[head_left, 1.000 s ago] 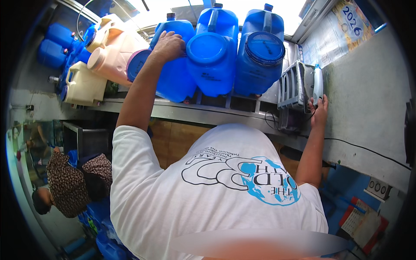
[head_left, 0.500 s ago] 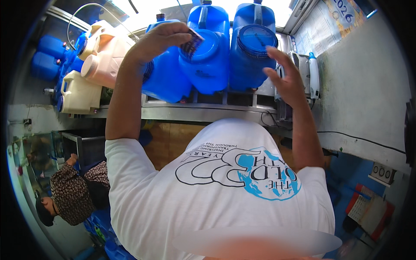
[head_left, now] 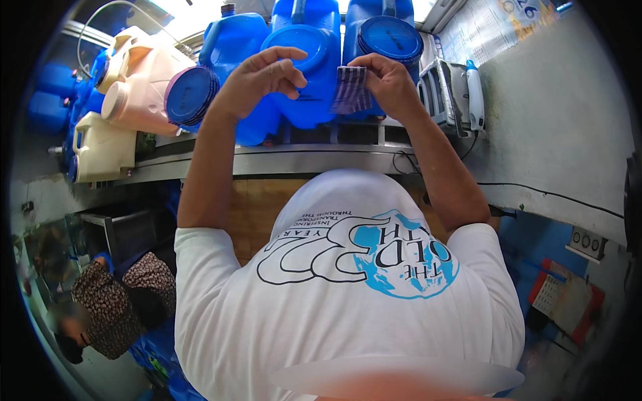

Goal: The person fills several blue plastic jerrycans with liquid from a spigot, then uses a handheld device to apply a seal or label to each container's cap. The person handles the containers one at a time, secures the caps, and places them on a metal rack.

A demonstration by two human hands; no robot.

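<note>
My right hand [head_left: 393, 85] pinches a small dark sheet with pale stripes [head_left: 351, 91] by its upper edge, and the sheet hangs in front of the blue containers. My left hand [head_left: 259, 81] is raised to the left of it, fingers bent and apart, with nothing visible in them. Behind my hands stand a left blue container [head_left: 234, 48] with a round blue lid [head_left: 192, 97], a middle blue container [head_left: 304, 103], partly hidden by my left hand, and a right blue container with a wide dark-blue lid [head_left: 390, 39].
Cream and pinkish containers [head_left: 150, 83] stand at the left. A metal ledge [head_left: 301, 159] runs below the blue containers. At the right are a grey device [head_left: 441, 93], a white handheld tool [head_left: 475, 100] and a cable [head_left: 555, 206]. Another person [head_left: 110, 307] is at the lower left.
The striped sheet has passed from my left hand to my right hand. My right hand has moved left and closed on it. The view has shifted slightly.
</note>
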